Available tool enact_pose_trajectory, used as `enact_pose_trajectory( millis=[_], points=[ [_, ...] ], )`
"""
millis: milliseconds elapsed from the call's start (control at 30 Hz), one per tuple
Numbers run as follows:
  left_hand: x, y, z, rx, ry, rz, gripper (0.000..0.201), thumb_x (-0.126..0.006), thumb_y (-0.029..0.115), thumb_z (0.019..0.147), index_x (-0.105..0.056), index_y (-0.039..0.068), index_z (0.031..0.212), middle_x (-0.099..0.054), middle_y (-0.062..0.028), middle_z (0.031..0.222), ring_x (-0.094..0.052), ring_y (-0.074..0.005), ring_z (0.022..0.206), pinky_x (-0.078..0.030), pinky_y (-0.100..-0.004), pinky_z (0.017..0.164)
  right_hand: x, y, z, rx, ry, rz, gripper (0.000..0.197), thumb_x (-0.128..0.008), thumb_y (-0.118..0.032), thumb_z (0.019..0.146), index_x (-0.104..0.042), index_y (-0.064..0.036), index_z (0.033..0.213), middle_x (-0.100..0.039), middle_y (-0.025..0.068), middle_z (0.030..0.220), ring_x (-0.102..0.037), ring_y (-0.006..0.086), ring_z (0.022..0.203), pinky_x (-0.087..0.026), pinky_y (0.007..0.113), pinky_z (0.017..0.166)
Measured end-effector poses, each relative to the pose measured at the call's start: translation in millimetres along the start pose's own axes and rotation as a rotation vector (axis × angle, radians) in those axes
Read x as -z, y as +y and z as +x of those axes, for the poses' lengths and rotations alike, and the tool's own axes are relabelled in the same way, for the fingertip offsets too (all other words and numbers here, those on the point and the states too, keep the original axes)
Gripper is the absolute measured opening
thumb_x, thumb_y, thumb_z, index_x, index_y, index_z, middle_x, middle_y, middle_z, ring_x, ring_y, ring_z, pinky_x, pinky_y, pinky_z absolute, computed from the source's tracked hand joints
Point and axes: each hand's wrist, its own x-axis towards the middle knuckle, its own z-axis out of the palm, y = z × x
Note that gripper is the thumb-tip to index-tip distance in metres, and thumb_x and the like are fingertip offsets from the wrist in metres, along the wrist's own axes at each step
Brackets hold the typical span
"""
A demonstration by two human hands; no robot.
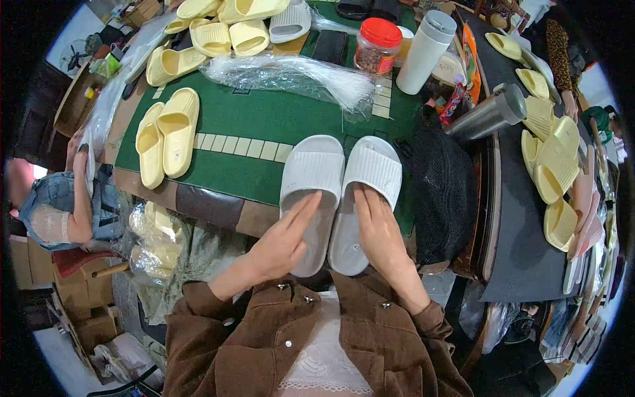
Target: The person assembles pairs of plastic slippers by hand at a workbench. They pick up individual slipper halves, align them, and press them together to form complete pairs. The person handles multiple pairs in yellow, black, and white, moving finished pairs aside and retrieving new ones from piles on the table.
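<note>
A pair of light grey slippers lies side by side in front of me, toes on the green mat and heels toward my body. My left hand (278, 241) reaches over the left grey slipper (312, 157), two fingers stretched to the strap's opening and the others curled. Over the right grey slipper (374, 161) is my right hand (382, 231), its fingers stretched flat together into the opening. Both straps partly hide the insides, and the right fingertips are covered. Neither hand visibly grips its slipper.
Left on the green mat (231, 173) is a pair of cream slippers (178, 132). Clear plastic bags (291, 76) lie behind. A red-lidded jar (378, 46), white bottle (425, 53) and steel tumbler (488, 114) stand back right, near a black mesh bag (442, 192). Another person (63, 205) is at left.
</note>
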Motion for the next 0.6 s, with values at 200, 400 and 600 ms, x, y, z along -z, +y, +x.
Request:
enact_pose_trajectory(
  millis=[200, 400, 600],
  points=[
    [-11, -1, 26, 0.129, -0.035, 0.045, 0.09, -0.067, 0.048, 0.083, -0.03, -0.012, 0.139, -0.036, -0.0327, 0.14, -0.037, -0.0454, 0.131, -0.034, -0.0461, 0.108, -20, 3, 15, -0.093, 0.009, 0.018, 0.05, -0.049, 0.003, 0.081, -0.041, 0.009, 0.13, -0.05, 0.0279, 0.119, -0.053, 0.0446, 0.108, -0.044, 0.048, 0.092],
    [-18, 3, 54, 0.322, -0.174, 0.08, 0.09, -0.07, 0.06, 0.076, -0.042, -0.011, 0.124, -0.051, -0.0341, 0.119, -0.052, -0.0497, 0.11, -0.044, -0.05, 0.093, -33, 8, 13, -0.193, 0.039, 0.093, 0.045, -0.055, -0.001, 0.081, -0.045, 0.0055, 0.124, -0.055, 0.0283, 0.105, -0.059, 0.0454, 0.093, -0.049, 0.05, 0.079],
    [-33, -17, 52, 0.231, -0.022, 0.108, 0.068, -0.064, 0.056, 0.084, -0.055, -0.009, 0.1, -0.059, -0.0314, 0.096, -0.061, -0.0463, 0.088, -0.049, -0.0493, 0.075, -27, 7, 18, -0.246, 0.012, 0.22, 0.049, -0.052, 0.004, 0.08, -0.041, 0.0096, 0.127, -0.051, 0.0357, 0.104, -0.054, 0.0534, 0.091, -0.046, 0.054, 0.077]
  ],
)
